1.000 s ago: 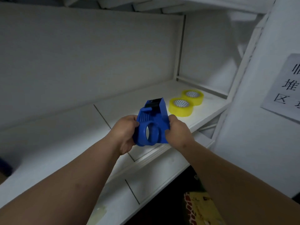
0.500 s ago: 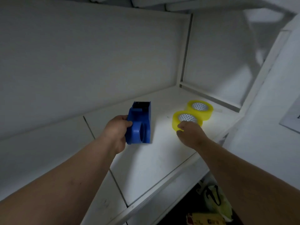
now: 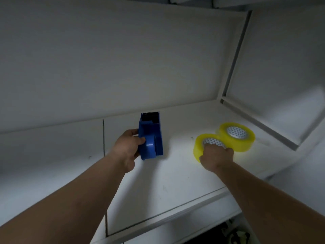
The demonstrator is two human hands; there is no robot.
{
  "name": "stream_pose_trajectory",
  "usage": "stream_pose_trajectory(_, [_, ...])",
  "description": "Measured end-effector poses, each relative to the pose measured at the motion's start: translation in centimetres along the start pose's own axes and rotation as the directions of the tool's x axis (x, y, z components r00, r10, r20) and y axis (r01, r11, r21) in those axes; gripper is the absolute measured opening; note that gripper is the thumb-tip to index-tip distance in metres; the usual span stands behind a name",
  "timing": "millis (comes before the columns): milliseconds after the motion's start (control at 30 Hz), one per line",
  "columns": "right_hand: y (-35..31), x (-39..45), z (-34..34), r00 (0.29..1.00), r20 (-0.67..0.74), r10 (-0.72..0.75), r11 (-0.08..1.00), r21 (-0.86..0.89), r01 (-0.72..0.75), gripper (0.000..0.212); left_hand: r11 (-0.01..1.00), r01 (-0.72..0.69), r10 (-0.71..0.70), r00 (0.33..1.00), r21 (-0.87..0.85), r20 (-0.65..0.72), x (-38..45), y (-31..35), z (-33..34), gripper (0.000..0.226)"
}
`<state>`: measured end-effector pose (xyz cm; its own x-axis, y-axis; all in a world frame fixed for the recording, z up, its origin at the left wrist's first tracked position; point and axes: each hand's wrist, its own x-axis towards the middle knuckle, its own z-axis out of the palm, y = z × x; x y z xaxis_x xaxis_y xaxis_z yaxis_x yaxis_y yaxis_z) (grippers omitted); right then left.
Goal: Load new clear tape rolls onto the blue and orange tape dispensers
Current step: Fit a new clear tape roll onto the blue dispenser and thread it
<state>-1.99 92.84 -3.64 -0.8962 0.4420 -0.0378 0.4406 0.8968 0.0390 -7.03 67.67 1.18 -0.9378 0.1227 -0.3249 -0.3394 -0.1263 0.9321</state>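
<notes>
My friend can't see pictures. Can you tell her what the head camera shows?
A person's left hand holds a blue tape dispenser on a white shelf, while the right hand grips the nearer of two yellowish tape rolls. The second roll lies just behind it, touching it. The dispenser has no tape loaded.

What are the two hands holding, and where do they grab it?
The left hand grips the blue tape dispenser by its left side. The right hand grasps the nearer tape roll at its near rim.
</notes>
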Motion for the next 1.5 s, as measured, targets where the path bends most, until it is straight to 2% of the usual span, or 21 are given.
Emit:
stream_pose_trajectory(67, [0.2,0.2,-0.2,0.998,-0.066,0.004,0.992,0.123,0.004,0.039,1.000,0.001,-0.001,1.000,-0.019,-0.022,-0.5,-0.4,0.1,0.044])
stream_pose_trajectory(167, [-0.3,0.2,-0.8,0.996,-0.079,-0.044,0.916,0.394,0.072,0.052,0.999,-0.004,0.002,0.999,-0.042,-0.053,-1.3,-1.0,0.1,0.048])
stream_pose_trajectory(233, [-1.0,-0.3,-1.6,0.989,-0.101,-0.109,0.792,0.593,0.148,0.050,0.998,-0.020,0.015,0.997,-0.062,-0.082,-1.9,-1.1,-0.1,0.050])
stream_pose_trajectory(300, [-1.8,-1.4,-2.3,0.978,-0.153,-0.144,0.643,0.737,0.210,0.035,0.994,-0.044,0.033,0.993,-0.095,-0.110,-2.5,-1.0,-0.6,0.052])
stream_pose_trajectory(367, [-2.7,-3.0,-3.1,0.965,-0.179,-0.194,0.541,0.801,0.257,0.023,0.989,-0.070,0.053,0.990,-0.129,-0.134,-3.0,-0.9,-1.2,0.055])
stream_pose_trajectory(433, [-3.8,-4.6,-3.5,0.943,-0.194,-0.271,0.491,0.815,0.308,0.023,0.984,-0.085,0.061,0.987,-0.154,-0.151,-3.4,-0.8,-1.9,0.056])
stream_pose_trajectory(733, [-9.4,-10.6,-3.9,0.781,-0.383,-0.492,0.465,0.643,0.608,0.028,0.974,-0.112,0.063,0.969,-0.197,-0.238,-5.8,-0.8,-7.1,0.052])
stream_pose_trajectory(867, [-12.4,-13.7,-3.9,0.631,-0.475,-0.614,0.428,0.471,0.771,0.027,0.979,-0.109,0.064,0.968,-0.175,-0.243,-8.1,0.1,-10.4,0.033])
stream_pose_trajectory(967, [-14.7,-15.7,-4.0,0.512,-0.512,-0.690,0.396,0.324,0.859,0.028,0.986,-0.103,0.078,0.979,-0.127,-0.190,-9.8,0.2,-13.2,0.030])
stream_pose_trajectory(1033, [-15.9,-16.9,-3.8,0.459,-0.519,-0.721,0.419,0.201,0.886,0.034,0.984,-0.089,0.062,0.983,-0.151,-0.173,-11.0,0.5,-14.9,0.022])
stream_pose_trajectory(1133, [-17.0,-18.3,-3.2,0.379,-0.532,-0.757,0.448,0.000,0.894,0.046,0.981,-0.078,0.063,0.994,-0.180,-0.086,-12.3,0.8,-17.4,0.038])
stream_pose_trajectory(1200, [-17.7,-19.3,-2.7,0.315,-0.526,-0.790,0.426,-0.101,0.899,0.050,0.980,-0.049,0.046,0.999,-0.191,-0.021,-13.1,1.0,-18.7,0.056])
stream_pose_trajectory(1233, [-18.1,-19.7,-2.5,0.291,-0.522,-0.802,0.412,-0.131,0.902,0.051,0.983,-0.051,0.051,0.999,-0.179,-0.002,-13.5,1.1,-19.2,0.055])
stream_pose_trajectory(1333, [-19.0,-20.8,-2.1,0.287,-0.522,-0.803,0.416,-0.147,0.898,0.053,0.982,-0.070,0.081,0.995,-0.176,0.053,-15.0,0.9,-20.2,0.045])
stream_pose_trajectory(1400, [-19.4,-21.5,-2.2,0.309,-0.509,-0.804,0.435,-0.148,0.888,0.052,0.982,-0.069,0.086,0.992,-0.178,0.092,-16.0,0.6,-20.6,0.052])
stream_pose_trajectory(1500, [-20.1,-22.3,-3.0,0.389,-0.448,-0.805,0.458,-0.052,0.887,0.043,0.989,-0.101,0.108,0.992,-0.105,0.068,-16.9,0.5,-20.5,0.054])
